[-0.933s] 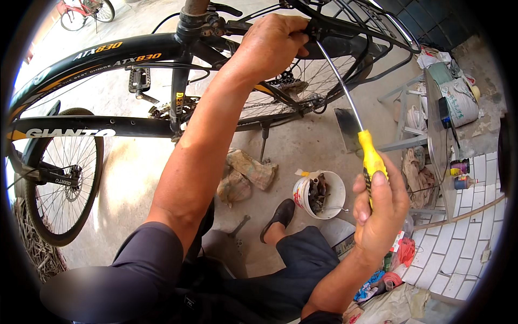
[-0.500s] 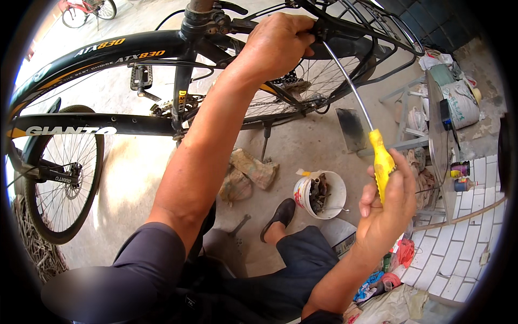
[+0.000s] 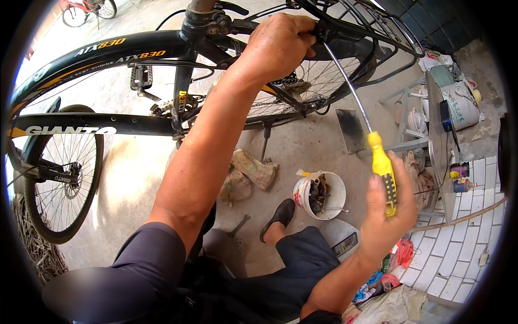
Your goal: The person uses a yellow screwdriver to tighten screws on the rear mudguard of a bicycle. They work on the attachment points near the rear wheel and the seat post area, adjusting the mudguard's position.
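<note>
Reaching up, my left hand (image 3: 280, 46) grips the black bicycle (image 3: 135, 48) frame near its rear rack. My right hand (image 3: 386, 216) has fingers wrapped around the yellow screwdriver (image 3: 382, 167), now held slightly lower and farther right than before.

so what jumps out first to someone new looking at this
The black bike fills the top and left, upended with its wheel low at left. The left hand grips the frame up top, while the right hand at lower right holds a long yellow screwdriver angled up toward it. A white bucket of parts sits on the floor between.
</note>
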The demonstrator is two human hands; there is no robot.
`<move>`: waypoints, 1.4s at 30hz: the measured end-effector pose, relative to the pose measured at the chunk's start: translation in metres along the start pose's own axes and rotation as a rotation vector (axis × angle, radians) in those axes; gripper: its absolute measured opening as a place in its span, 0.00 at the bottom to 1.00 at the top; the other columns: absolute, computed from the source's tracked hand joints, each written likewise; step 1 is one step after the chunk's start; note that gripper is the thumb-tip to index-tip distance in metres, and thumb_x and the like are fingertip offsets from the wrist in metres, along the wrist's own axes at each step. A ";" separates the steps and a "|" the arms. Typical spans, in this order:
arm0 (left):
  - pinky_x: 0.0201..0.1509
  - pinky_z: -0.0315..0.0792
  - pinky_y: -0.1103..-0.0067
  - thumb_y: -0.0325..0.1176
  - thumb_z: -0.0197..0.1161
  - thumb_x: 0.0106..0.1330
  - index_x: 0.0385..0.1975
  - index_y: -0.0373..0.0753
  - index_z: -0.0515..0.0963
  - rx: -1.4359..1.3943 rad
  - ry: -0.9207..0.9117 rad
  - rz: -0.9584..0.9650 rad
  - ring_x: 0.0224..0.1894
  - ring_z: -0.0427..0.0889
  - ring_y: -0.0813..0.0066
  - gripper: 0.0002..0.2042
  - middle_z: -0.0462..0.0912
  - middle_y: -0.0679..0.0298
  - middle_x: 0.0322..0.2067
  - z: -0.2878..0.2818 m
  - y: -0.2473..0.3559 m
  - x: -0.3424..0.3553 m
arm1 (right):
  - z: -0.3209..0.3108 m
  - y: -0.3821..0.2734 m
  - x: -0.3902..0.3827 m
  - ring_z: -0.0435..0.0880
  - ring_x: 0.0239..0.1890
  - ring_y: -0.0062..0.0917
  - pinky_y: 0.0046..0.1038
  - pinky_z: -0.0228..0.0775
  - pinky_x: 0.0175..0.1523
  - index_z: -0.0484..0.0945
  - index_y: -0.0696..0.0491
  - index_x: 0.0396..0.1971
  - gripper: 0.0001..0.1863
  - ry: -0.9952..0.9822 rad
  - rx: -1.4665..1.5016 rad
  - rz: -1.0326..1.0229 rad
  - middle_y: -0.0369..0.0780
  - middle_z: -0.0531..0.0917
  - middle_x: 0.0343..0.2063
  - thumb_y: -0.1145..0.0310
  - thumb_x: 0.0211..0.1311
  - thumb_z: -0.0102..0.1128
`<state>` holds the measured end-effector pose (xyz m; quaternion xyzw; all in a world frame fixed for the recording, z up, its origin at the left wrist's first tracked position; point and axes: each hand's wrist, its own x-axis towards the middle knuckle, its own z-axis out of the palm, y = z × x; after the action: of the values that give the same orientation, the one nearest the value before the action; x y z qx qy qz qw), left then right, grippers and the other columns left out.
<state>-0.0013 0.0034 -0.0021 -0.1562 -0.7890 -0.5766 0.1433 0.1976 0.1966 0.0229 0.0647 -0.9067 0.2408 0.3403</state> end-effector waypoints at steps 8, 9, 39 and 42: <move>0.37 0.75 0.76 0.27 0.58 0.61 0.43 0.36 0.81 0.003 -0.004 0.004 0.28 0.84 0.73 0.12 0.84 0.57 0.23 0.000 0.002 -0.001 | 0.006 -0.015 -0.004 0.71 0.16 0.13 0.12 0.56 0.17 0.75 0.61 0.50 0.19 0.102 0.583 0.555 0.42 0.81 0.33 0.64 0.65 0.55; 0.35 0.72 0.78 0.27 0.57 0.63 0.44 0.36 0.80 0.003 -0.012 -0.005 0.27 0.80 0.78 0.12 0.84 0.60 0.24 -0.001 0.001 -0.001 | 0.005 -0.019 0.002 0.70 0.15 0.13 0.12 0.55 0.16 0.74 0.61 0.50 0.20 0.101 0.754 0.692 0.42 0.81 0.31 0.61 0.67 0.53; 0.30 0.67 0.81 0.26 0.55 0.66 0.45 0.34 0.80 0.033 -0.008 0.030 0.25 0.75 0.85 0.11 0.85 0.63 0.27 0.002 0.000 -0.002 | 0.001 -0.023 0.002 0.72 0.16 0.11 0.12 0.55 0.18 0.78 0.58 0.44 0.14 0.096 0.433 0.727 0.40 0.82 0.26 0.66 0.63 0.59; 0.31 0.68 0.81 0.25 0.55 0.66 0.45 0.34 0.80 0.030 -0.003 0.042 0.28 0.79 0.83 0.11 0.84 0.63 0.28 0.002 -0.003 -0.001 | 0.003 -0.030 0.001 0.78 0.25 0.16 0.16 0.67 0.26 0.78 0.59 0.45 0.15 0.122 0.208 0.619 0.39 0.82 0.31 0.71 0.59 0.63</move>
<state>-0.0014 0.0044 -0.0058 -0.1715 -0.7942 -0.5614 0.1567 0.2041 0.1689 0.0334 -0.1940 -0.8318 0.4273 0.2964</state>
